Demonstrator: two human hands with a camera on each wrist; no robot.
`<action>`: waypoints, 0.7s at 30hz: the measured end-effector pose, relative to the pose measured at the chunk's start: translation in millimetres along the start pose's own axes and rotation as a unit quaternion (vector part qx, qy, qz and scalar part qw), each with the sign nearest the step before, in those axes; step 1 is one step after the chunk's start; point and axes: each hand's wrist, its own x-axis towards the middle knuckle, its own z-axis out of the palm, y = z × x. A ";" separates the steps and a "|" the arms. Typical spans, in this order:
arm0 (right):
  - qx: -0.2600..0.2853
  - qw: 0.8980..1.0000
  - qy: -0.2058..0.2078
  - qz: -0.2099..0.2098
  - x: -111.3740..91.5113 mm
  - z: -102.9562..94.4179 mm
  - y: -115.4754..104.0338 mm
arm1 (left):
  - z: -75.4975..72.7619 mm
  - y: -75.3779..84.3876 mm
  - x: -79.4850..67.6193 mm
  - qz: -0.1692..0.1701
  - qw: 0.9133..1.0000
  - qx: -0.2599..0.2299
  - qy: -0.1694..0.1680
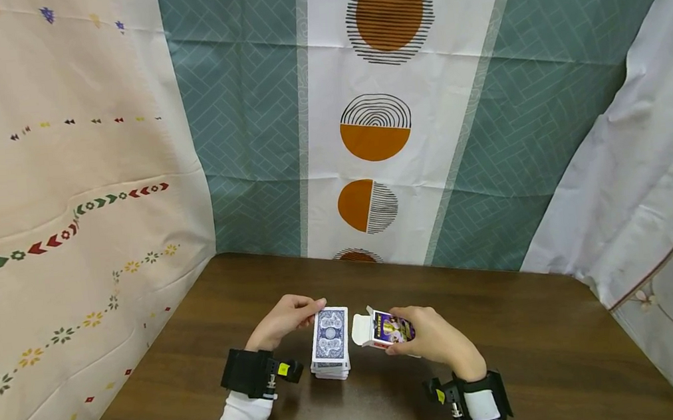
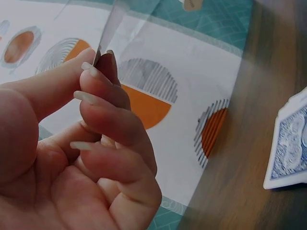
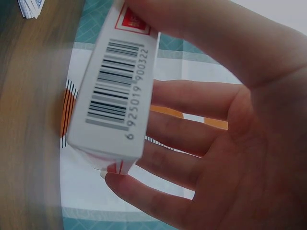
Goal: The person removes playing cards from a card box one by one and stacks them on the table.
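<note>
My left hand [image 1: 283,321] pinches a blue-backed playing card [image 1: 331,334] by its far left corner, between thumb and fingertips. In the left wrist view that card [image 2: 107,28] shows nearly edge-on. Below it sits a stack of playing cards [image 1: 331,373] with the same blue backs, its edges slightly uneven; the held card hides most of its top. To the right, my right hand [image 1: 434,335] grips a purple and white card box [image 1: 392,329], whose white flap stands open toward the stack. A barcode side of the box [image 3: 117,86] faces the right wrist camera. The inside of the box cannot be seen.
The brown wooden table [image 1: 503,329] spreads around both hands. At its far edge hangs a green and white curtain [image 1: 250,111] with orange circles. A cream patterned cloth [image 1: 75,246] borders the left side, and a white cloth [image 1: 609,166] the right.
</note>
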 end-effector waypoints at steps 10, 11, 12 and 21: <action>0.005 1.000 -0.003 -0.005 -0.6 0.6 1.5 | 7.4 -17.6 5.9 -0.083 0.995 -0.011 0.059; 0.005 1.000 -0.003 -0.004 -0.6 0.6 1.3 | 8.0 -19.1 6.7 -0.086 0.994 -0.011 0.062; 0.003 1.000 -0.003 -0.001 -0.5 0.7 1.1 | 8.5 -20.5 7.5 -0.089 0.994 -0.013 0.063; 0.013 1.000 -0.006 0.027 0.3 -0.5 1.5 | 6.2 -26.7 10.1 -0.085 0.995 -0.006 0.051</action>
